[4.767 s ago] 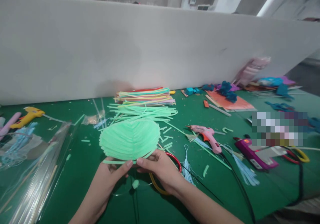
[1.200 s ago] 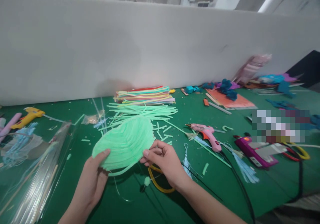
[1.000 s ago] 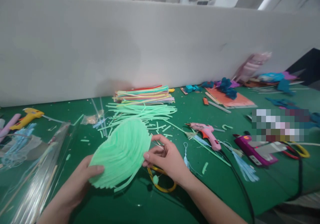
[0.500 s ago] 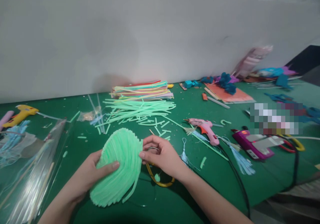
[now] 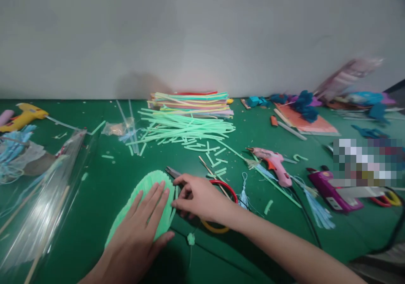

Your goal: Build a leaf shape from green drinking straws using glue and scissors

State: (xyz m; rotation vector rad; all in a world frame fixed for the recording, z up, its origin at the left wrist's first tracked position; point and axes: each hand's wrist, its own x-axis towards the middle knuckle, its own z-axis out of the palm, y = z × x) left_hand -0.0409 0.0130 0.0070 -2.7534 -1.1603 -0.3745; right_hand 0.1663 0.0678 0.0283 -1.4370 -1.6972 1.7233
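Observation:
A light green ribbed leaf-shaped piece (image 5: 147,187) lies flat on the green table (image 5: 95,182). My left hand (image 5: 142,225) rests palm-down on it with the fingers spread. My right hand (image 5: 199,197) pinches the leaf's right edge between thumb and fingers. Under my right hand lie scissors (image 5: 223,187) with red and yellow handle loops, their blade tip pointing up-left past the leaf. A small green pompom (image 5: 190,238) on a thin thread sits just below the leaf.
Loose green strips (image 5: 183,130) and a stack of coloured strips (image 5: 193,102) lie behind. A pink glue gun (image 5: 274,163), a purple tool (image 5: 332,189) and blue tassels sit at right. Clear plastic sleeves (image 5: 41,199) and a yellow glue gun (image 5: 22,117) are at left.
The leaf piece was held up and turned in both hands; now it lies on the table under my flattened left hand. The view has dropped lower.

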